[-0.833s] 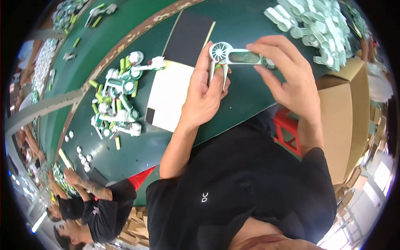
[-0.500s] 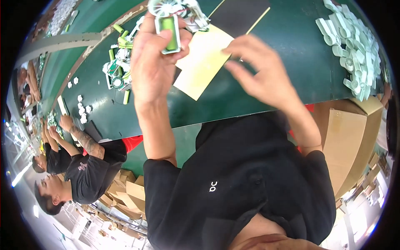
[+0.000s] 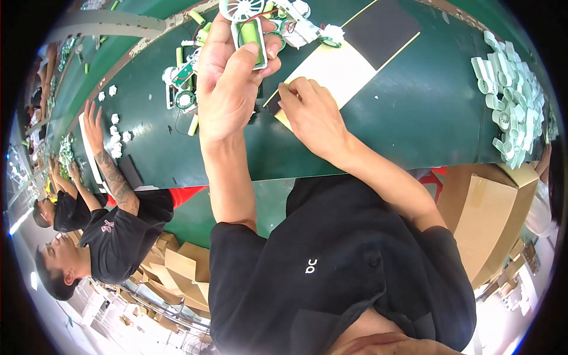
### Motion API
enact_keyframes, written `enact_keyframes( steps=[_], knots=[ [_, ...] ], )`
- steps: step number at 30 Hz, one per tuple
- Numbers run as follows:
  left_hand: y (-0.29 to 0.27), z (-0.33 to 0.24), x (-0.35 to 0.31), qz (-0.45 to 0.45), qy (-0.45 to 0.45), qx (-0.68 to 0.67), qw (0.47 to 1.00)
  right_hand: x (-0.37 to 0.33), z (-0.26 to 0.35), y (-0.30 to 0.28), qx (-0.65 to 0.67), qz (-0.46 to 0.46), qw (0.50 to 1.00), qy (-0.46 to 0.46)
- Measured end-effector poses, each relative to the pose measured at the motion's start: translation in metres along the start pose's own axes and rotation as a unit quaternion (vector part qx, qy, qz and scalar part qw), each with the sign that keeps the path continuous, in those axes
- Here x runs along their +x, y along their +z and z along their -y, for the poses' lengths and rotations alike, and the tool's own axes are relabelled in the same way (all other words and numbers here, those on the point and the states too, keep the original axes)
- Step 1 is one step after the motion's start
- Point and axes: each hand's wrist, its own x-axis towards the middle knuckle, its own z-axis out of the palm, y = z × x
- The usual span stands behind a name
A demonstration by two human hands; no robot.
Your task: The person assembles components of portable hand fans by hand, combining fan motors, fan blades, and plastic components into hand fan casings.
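My left hand (image 3: pixel 228 89) is raised over the green table, wrapped round a pale fan body (image 3: pixel 241 9) with a round spoked grille. A green cylindrical battery (image 3: pixel 248 34) lies in its open handle, and my thumb presses on the battery's lower end. Lower and to the right, my right hand (image 3: pixel 313 115) has its fingertips drawn together at the left edge of a yellow sheet (image 3: pixel 337 68). What those fingers pinch, if anything, is hidden. A black sheet (image 3: pixel 384 35) adjoins the yellow one at its far end.
More fan parts with wires (image 3: pixel 296 29) lie beyond my left hand, others (image 3: pixel 183 89) to its left. Pale fan casings (image 3: pixel 512 97) are heaped at far right. Small white pieces (image 3: pixel 115 136) sit near a co-worker's arm (image 3: pixel 115 177). A cardboard box (image 3: pixel 473 219) stands by the table's right front edge.
My right hand has moved left and closed its fingers at the yellow sheet's left edge. My left hand still grips the fan body. The whole view has shifted somewhat.
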Motion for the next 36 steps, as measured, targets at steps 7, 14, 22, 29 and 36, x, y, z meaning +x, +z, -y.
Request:
enact_keyframes(
  steps=[7, 14, 22, 29, 36],
  knots=[
    [0.004, -0.006, -0.007, 0.013, -0.015, -0.016, 1.0, 0.021, -0.004, -0.024, 0.201, 0.06, 0.97, 0.122],
    [0.03, 0.006, -0.017, 0.016, -0.028, 0.011, 0.999, 0.04, -0.033, -0.072, 0.351, 0.322, 0.874, 0.099],
    [0.063, 0.034, -0.015, 0.047, -0.11, -0.038, 0.992, 0.009, -0.048, -0.196, 0.494, 0.219, 0.814, 0.213],
    [0.108, 0.054, -0.019, 0.054, -0.111, 0.078, 0.989, 0.015, -0.026, -0.243, 0.338, 0.113, 0.913, 0.2],
    [0.121, 0.073, -0.021, 0.137, -0.06, 0.191, 0.97, 0.016, -0.04, -0.245, 0.315, 0.134, 0.914, 0.216]
  ],
)
